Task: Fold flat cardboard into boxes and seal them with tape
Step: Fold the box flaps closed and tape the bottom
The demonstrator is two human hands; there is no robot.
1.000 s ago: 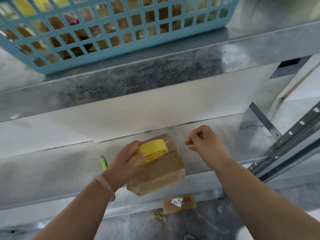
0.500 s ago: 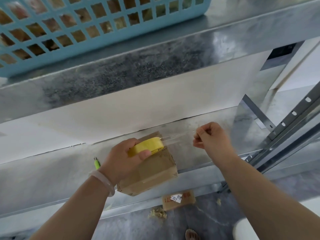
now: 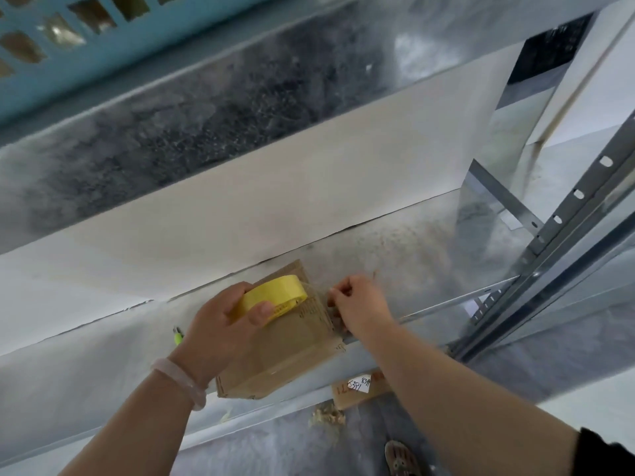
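Note:
A small brown cardboard box [image 3: 292,352] stands on the metal shelf [image 3: 103,365], its near corner over the front edge. My left hand [image 3: 223,328] grips a yellow-cored roll of clear tape [image 3: 275,297] on top of the box. A short strip of clear tape runs from the roll to my right hand [image 3: 360,307], which pinches the tape's end down at the box's right top edge, fingers curled against the right side.
A green pen [image 3: 178,336] lies on the shelf left of the box. A blue plastic basket [image 3: 51,73] sits on the upper shelf. Perforated metal uprights [image 3: 567,228] stand at right. On the floor lie a cardboard scrap with a white label [image 3: 357,388], shavings and my shoe [image 3: 400,456].
My right hand has moved left and down, bringing the stretched tape end from mid-air to the box's right edge. The left hand keeps its hold on the roll. The view has tilted downward.

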